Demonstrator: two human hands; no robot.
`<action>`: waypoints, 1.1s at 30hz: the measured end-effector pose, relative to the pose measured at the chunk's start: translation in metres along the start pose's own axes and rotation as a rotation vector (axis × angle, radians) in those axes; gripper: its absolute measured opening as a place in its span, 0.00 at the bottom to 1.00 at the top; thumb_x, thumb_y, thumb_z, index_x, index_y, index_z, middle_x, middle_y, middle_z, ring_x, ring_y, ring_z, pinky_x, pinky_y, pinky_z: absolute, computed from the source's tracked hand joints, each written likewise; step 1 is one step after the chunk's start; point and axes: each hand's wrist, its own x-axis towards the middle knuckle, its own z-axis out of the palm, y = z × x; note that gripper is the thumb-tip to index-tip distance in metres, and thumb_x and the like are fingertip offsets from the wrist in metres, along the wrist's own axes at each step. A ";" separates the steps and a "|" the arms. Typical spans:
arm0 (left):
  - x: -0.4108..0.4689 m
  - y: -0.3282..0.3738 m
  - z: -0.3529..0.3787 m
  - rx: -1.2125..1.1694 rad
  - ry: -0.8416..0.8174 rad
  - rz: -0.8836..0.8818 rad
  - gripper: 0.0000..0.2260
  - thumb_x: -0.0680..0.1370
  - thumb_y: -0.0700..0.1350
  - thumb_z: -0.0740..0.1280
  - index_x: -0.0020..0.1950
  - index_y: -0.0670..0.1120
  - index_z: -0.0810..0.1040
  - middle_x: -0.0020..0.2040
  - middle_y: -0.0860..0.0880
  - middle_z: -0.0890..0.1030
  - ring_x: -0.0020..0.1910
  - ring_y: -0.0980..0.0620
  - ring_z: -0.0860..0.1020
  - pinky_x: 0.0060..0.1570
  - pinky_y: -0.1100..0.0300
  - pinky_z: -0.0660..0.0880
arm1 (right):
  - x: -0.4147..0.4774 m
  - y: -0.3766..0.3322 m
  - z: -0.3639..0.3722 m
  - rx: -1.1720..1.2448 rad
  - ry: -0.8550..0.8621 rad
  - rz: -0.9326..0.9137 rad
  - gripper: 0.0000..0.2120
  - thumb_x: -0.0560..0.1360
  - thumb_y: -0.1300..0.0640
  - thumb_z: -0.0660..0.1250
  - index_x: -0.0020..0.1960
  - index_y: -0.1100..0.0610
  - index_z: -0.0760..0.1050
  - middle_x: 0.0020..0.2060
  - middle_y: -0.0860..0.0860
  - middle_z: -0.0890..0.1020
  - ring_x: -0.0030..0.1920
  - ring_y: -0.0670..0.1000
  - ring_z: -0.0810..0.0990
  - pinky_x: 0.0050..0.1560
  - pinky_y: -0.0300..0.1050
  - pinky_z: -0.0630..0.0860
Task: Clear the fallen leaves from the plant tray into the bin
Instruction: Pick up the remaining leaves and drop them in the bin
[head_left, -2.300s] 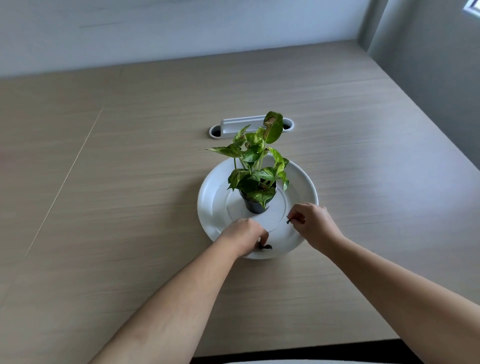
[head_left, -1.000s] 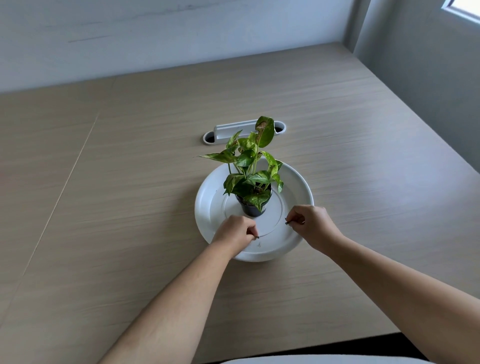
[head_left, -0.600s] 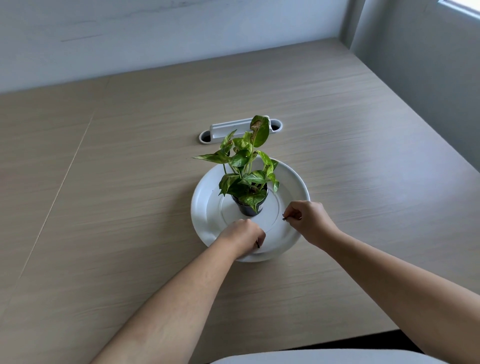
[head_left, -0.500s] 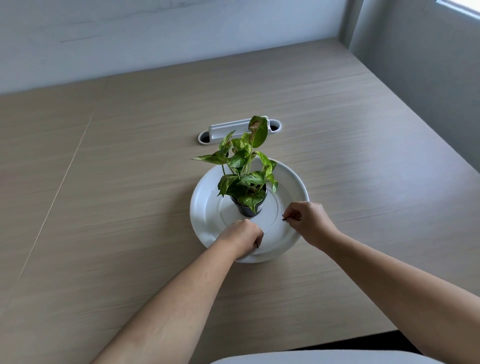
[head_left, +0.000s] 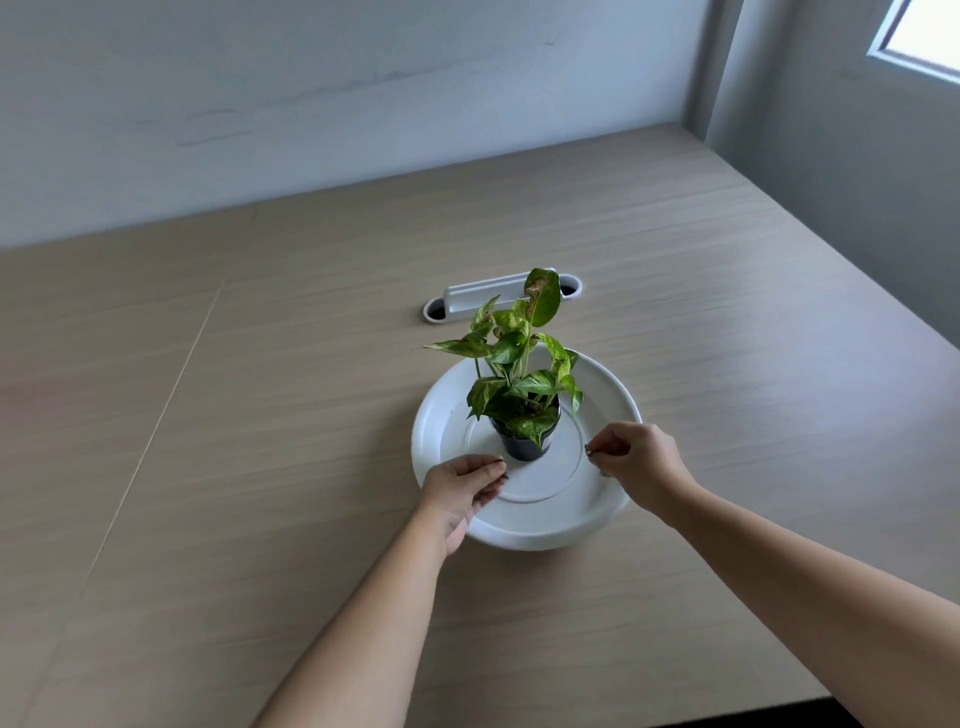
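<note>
Left hand (head_left: 460, 488) pinches dark leaf scrap (head_left: 503, 475); right hand (head_left: 641, 462) pinches leaf bit (head_left: 588, 449); both above white plant tray (head_left: 441, 421).

Pale wood-grain worktop (head_left: 260, 415), seamed toward nine o'clock; white oval plastic cable port (head_left: 483, 299) toward twelve; window corner (head_left: 919, 41) at two.
</note>
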 end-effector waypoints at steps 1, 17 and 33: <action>-0.001 -0.002 0.004 0.038 -0.019 0.000 0.07 0.73 0.30 0.67 0.38 0.40 0.79 0.26 0.50 0.82 0.26 0.58 0.80 0.34 0.69 0.79 | -0.002 0.002 -0.002 0.004 0.006 0.002 0.11 0.68 0.65 0.70 0.33 0.50 0.79 0.29 0.47 0.81 0.32 0.46 0.80 0.34 0.31 0.74; -0.079 -0.045 0.260 0.490 -0.490 0.110 0.07 0.73 0.32 0.69 0.38 0.42 0.80 0.28 0.52 0.82 0.30 0.57 0.80 0.39 0.67 0.78 | -0.126 0.123 -0.226 0.138 0.399 0.150 0.08 0.68 0.63 0.69 0.34 0.51 0.80 0.30 0.49 0.82 0.32 0.48 0.79 0.32 0.35 0.72; -0.227 -0.312 0.619 0.866 -1.052 -0.075 0.08 0.71 0.32 0.71 0.35 0.44 0.80 0.26 0.53 0.82 0.29 0.60 0.80 0.35 0.71 0.78 | -0.410 0.437 -0.412 0.528 1.175 0.868 0.13 0.68 0.67 0.70 0.31 0.53 0.76 0.30 0.54 0.80 0.28 0.49 0.78 0.29 0.36 0.74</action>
